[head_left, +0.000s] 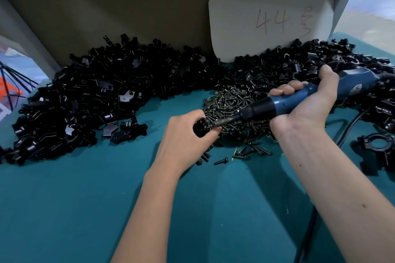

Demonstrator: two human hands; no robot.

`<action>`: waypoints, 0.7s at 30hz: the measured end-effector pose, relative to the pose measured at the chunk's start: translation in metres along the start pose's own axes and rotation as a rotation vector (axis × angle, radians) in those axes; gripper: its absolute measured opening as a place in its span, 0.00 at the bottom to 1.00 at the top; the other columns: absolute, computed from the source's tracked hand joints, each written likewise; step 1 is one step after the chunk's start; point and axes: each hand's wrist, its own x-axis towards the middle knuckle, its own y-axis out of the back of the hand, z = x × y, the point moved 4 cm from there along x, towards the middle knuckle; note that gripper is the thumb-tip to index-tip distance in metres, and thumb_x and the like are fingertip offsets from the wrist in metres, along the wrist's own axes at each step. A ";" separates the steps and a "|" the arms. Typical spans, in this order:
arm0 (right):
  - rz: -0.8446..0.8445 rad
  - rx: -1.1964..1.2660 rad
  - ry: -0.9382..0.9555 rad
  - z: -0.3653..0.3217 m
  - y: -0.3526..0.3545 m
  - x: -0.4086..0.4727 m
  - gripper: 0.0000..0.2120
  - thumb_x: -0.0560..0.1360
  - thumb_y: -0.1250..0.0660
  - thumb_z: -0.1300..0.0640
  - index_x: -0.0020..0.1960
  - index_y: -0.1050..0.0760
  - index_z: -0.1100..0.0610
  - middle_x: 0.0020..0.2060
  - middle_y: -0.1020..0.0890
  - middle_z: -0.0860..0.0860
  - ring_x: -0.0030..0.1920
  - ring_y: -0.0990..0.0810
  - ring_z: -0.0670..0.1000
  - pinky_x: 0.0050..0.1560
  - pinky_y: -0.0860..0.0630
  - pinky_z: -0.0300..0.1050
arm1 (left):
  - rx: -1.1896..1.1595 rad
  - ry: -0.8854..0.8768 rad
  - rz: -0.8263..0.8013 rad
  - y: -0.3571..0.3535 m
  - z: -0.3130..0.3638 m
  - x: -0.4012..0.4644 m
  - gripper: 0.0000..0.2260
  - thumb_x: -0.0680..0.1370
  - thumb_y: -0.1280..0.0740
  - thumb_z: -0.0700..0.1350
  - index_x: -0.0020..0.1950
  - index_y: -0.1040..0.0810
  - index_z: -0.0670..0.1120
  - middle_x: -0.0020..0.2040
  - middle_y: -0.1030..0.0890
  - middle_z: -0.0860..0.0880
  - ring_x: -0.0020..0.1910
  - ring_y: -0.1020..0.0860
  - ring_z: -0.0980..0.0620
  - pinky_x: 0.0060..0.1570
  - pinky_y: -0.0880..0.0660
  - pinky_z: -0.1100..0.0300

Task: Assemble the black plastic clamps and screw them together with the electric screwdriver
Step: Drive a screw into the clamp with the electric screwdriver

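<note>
My left hand (pixel 183 134) grips a small black plastic clamp (pixel 201 127) just above the teal table, at the left edge of a heap of dark screws (pixel 233 102). My right hand (pixel 305 102) holds the blue electric screwdriver (pixel 284 101) almost level. Its metal bit (pixel 224 121) points left and meets the clamp in my left fingers. Much of the clamp is hidden by those fingers.
A large pile of black clamp parts (pixel 89 96) curves along the back left, and another pile (pixel 310 64) lies back right. Assembled clamps (pixel 378 147) lie at the right edge. A white card marked 44 (pixel 271 17) leans on the cardboard wall. The screwdriver's cord (pixel 346 132) trails down the right.
</note>
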 end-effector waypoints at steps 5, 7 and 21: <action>0.020 -0.009 -0.023 0.003 0.003 0.003 0.18 0.76 0.27 0.46 0.45 0.32 0.55 0.29 0.28 0.47 0.26 0.31 0.48 0.31 0.29 0.41 | -0.037 -0.034 -0.029 0.002 -0.002 0.000 0.14 0.73 0.23 0.59 0.36 0.27 0.58 0.32 0.23 0.56 0.28 0.27 0.56 0.26 0.31 0.58; 0.029 -0.024 -0.028 0.003 0.004 0.004 0.18 0.76 0.26 0.46 0.44 0.33 0.55 0.29 0.28 0.47 0.26 0.30 0.48 0.31 0.29 0.41 | -0.059 -0.039 -0.055 0.001 -0.003 0.001 0.13 0.73 0.22 0.59 0.37 0.25 0.60 0.32 0.22 0.57 0.27 0.27 0.58 0.25 0.32 0.61; 0.073 -0.029 -0.036 -0.001 0.007 0.009 0.16 0.77 0.29 0.50 0.40 0.33 0.55 0.28 0.29 0.46 0.26 0.31 0.47 0.31 0.30 0.40 | -0.012 -0.080 -0.056 -0.012 0.005 0.000 0.19 0.77 0.25 0.57 0.36 0.35 0.57 0.37 0.27 0.55 0.35 0.30 0.57 0.31 0.37 0.64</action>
